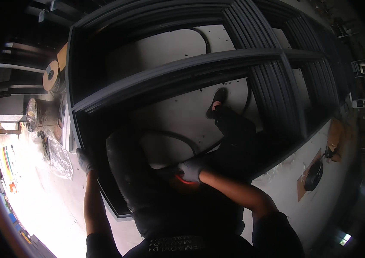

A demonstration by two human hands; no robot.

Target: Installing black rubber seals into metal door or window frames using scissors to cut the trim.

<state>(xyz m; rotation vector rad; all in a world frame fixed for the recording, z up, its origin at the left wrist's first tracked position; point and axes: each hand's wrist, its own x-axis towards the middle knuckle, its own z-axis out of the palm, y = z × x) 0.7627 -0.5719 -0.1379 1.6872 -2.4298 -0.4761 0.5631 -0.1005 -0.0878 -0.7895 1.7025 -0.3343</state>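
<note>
Large dark-grey window frames (178, 64) stand stacked around me, and I am inside the lowest opening. My left hand (84, 162), in a grey glove, has its fingers closed over the outer left edge of the near frame. By my lap, my gloved right hand (190, 171) is closed around a tool with a red curved handle (185, 179); its working end is hidden in shadow. A black rubber-like strip (176, 136) loops across the pale floor just beyond the right hand. My leg and foot (217, 103) reach forward inside the opening.
A spool (51, 75) and a plastic-wrapped roll (40, 114) stand at the left, with clear plastic sheeting (60, 159) below them. On the right, a black coil (314, 175) lies on cardboard (301, 182), near an open brown box (335, 134). Small dark scraps dot the floor.
</note>
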